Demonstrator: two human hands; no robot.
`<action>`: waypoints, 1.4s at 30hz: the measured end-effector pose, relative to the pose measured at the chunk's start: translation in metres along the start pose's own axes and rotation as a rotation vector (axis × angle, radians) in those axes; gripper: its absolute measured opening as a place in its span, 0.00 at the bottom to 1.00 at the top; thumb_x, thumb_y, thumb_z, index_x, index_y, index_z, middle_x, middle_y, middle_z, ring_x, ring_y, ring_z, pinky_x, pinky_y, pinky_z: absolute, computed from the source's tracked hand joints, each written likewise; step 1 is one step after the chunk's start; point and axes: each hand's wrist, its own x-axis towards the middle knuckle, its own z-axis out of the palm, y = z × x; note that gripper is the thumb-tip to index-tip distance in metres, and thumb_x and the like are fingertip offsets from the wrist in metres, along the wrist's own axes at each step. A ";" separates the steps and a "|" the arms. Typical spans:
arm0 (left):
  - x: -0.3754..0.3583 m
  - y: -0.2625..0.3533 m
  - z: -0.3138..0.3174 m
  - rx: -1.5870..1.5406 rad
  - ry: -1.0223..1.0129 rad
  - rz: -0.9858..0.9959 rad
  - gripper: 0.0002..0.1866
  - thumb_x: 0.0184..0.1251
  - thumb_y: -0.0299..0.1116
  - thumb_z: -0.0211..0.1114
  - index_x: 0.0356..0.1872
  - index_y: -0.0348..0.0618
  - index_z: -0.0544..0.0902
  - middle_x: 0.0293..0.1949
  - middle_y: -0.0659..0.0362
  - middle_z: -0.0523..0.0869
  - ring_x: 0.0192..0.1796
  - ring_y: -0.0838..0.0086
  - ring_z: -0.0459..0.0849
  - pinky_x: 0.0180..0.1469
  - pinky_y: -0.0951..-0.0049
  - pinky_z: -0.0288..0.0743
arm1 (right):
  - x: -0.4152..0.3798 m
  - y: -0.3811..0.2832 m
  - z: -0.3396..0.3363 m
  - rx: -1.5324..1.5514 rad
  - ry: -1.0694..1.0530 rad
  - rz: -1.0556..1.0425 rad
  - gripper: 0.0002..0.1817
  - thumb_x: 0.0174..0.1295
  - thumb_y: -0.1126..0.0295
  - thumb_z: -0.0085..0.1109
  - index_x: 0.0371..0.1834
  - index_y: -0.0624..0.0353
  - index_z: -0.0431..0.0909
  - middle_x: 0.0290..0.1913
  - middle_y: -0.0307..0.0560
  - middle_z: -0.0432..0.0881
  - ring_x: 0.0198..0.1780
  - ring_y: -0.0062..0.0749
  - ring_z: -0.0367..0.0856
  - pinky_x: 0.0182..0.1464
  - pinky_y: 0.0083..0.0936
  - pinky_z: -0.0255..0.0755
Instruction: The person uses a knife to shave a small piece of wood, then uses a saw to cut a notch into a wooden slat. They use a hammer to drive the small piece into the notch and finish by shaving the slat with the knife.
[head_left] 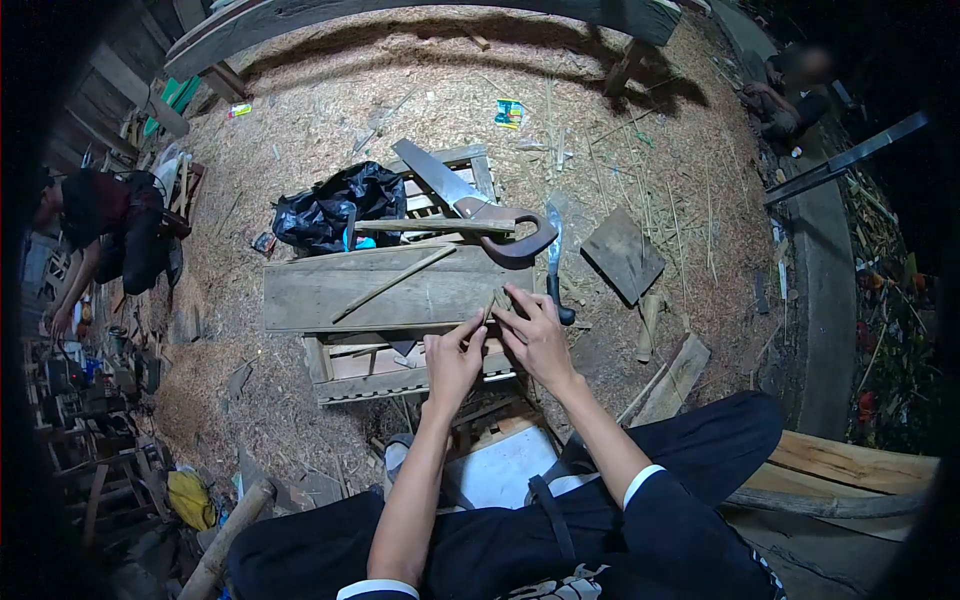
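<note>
My left hand (pixel 455 362) is closed in a pinch at the front edge of a grey wooden board (pixel 385 290). Its fingertips grip the lower end of a small wood sliver (pixel 490 307). Beside it, my right hand (pixel 540 338) has its thumb and fingers bent around the same sliver. The fingers partly hide the piece. A thin stick (pixel 393 284) lies slantwise on the board. Beyond my right hand are a handsaw (pixel 470 200) with a brown handle and a knife (pixel 554 250) with a black handle.
A black plastic bag (pixel 340 208) sits behind the board, which rests on a wooden crate (pixel 360 385). A square wood block (pixel 622 255) lies on the shaving-covered ground. A bench (pixel 420 15) stands at the back. One person (pixel 115 225) is at left, another (pixel 790 95) at far right.
</note>
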 end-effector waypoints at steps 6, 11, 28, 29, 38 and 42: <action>0.001 0.002 -0.001 -0.039 -0.011 -0.025 0.15 0.72 0.40 0.71 0.57 0.54 0.92 0.26 0.53 0.89 0.27 0.64 0.80 0.47 0.65 0.65 | 0.000 0.009 0.008 0.199 0.124 0.105 0.20 0.61 0.75 0.70 0.58 0.61 0.84 0.66 0.52 0.82 0.65 0.51 0.78 0.67 0.41 0.74; 0.001 0.001 0.001 -0.033 -0.011 -0.022 0.15 0.72 0.40 0.71 0.57 0.54 0.92 0.26 0.54 0.90 0.27 0.64 0.81 0.47 0.66 0.65 | 0.003 0.011 0.009 0.170 0.165 0.102 0.18 0.60 0.74 0.71 0.54 0.64 0.85 0.62 0.53 0.84 0.62 0.52 0.80 0.64 0.41 0.76; 0.002 0.006 -0.003 -0.025 -0.009 -0.022 0.15 0.71 0.39 0.72 0.55 0.50 0.92 0.28 0.52 0.91 0.29 0.62 0.85 0.46 0.65 0.67 | 0.013 0.004 0.014 0.047 0.233 0.060 0.13 0.57 0.71 0.77 0.43 0.65 0.90 0.53 0.55 0.87 0.53 0.50 0.84 0.55 0.40 0.79; 0.003 0.006 -0.003 -0.026 -0.009 -0.024 0.15 0.71 0.39 0.72 0.55 0.50 0.92 0.28 0.52 0.91 0.29 0.62 0.85 0.46 0.65 0.67 | 0.014 0.003 0.012 0.032 0.229 0.047 0.12 0.57 0.71 0.77 0.42 0.64 0.90 0.51 0.55 0.88 0.52 0.50 0.85 0.54 0.40 0.80; 0.003 0.005 -0.001 -0.022 -0.032 -0.057 0.15 0.71 0.38 0.71 0.55 0.50 0.92 0.30 0.52 0.92 0.30 0.61 0.87 0.47 0.65 0.67 | 0.020 0.018 -0.004 0.043 0.077 -0.032 0.12 0.58 0.72 0.77 0.44 0.63 0.90 0.50 0.54 0.88 0.51 0.50 0.85 0.54 0.40 0.80; 0.002 0.005 -0.002 -0.033 -0.006 -0.028 0.14 0.70 0.38 0.71 0.54 0.50 0.92 0.29 0.52 0.91 0.30 0.62 0.86 0.47 0.65 0.67 | 0.022 0.014 -0.003 0.022 0.070 -0.052 0.12 0.58 0.71 0.76 0.44 0.62 0.90 0.49 0.53 0.86 0.52 0.50 0.84 0.54 0.40 0.80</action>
